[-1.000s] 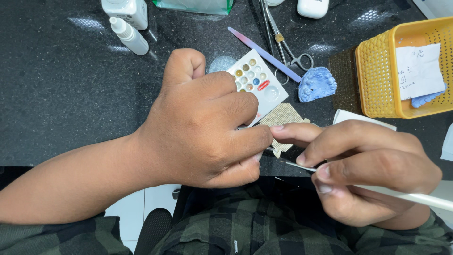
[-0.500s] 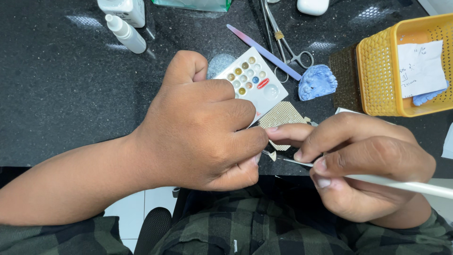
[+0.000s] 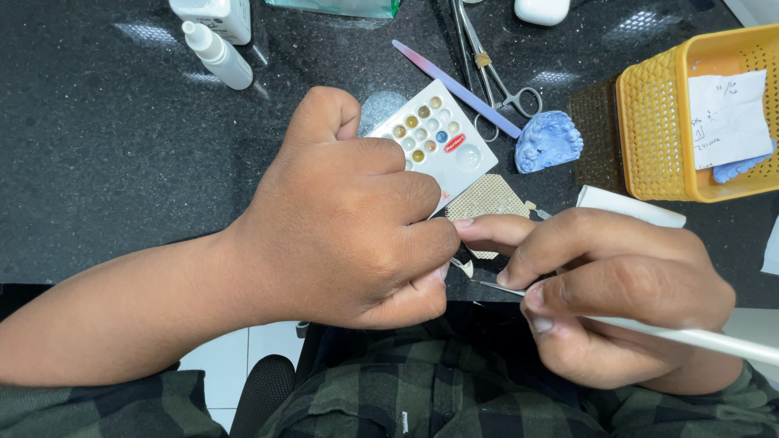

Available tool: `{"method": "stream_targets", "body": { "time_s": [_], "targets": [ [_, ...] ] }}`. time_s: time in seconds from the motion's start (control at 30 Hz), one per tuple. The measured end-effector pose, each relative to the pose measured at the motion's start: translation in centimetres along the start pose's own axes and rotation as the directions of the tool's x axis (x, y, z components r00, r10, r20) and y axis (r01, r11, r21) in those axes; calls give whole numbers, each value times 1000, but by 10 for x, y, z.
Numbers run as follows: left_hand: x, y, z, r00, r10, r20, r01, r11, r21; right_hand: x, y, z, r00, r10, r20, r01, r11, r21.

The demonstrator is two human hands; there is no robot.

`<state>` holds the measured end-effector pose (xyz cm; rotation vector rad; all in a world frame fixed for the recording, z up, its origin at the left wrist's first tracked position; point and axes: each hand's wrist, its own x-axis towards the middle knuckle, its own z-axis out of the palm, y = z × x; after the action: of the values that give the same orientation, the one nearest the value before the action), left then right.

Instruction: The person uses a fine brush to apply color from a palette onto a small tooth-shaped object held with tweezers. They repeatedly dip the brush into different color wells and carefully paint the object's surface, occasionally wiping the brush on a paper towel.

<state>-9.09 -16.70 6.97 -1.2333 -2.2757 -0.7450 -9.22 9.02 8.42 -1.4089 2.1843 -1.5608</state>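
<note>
Left hand (image 3: 357, 231) fisted, pinching small pale piece (image 3: 464, 267) at fingertips (mostly hidden). Right hand (image 3: 608, 292) grips white-handled instrument (image 3: 690, 337), metal tip touching piece, near counter edge. Palette (image 3: 438, 146) beyond.

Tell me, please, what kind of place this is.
Probably a dental laboratory bench. A blue dental cast lies on the black speckled counter beside a white palette with small colour wells, and the right hand works a fine white-handled instrument at a tiny piece pinched by the left hand.
</note>
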Motion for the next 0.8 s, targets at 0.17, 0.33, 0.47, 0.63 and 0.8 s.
{"method": "stream_targets", "body": {
  "time_s": [0.17, 0.33, 0.47, 0.63, 0.8],
  "targets": [
    [1, 0, 0, 1000, -2, -4, 2, 1000, 6, 2, 3, 2, 999, -32, -23, 31, 999, -39],
    [1, 0, 0, 1000, -12, 14, 12, 1000, 1, 1, -1, 4, 1000, -6, -3, 6, 1000, -7],
    [1, 1, 0, 1000, -12, 9, 12, 1000, 4, 2, -1, 4, 999, -5, -35, 4, 999, -36],
    [1, 1, 0, 1000, -19, 18, 19, 1000, 15, 1, -1, 6, 999, 7, -32, -9, 998, -58],
    [1, 1, 0, 1000, -7, 14, 6, 1000, 19, 3, 2, 2, 998, 16, -57, -12, 997, 71]
  ]
}}
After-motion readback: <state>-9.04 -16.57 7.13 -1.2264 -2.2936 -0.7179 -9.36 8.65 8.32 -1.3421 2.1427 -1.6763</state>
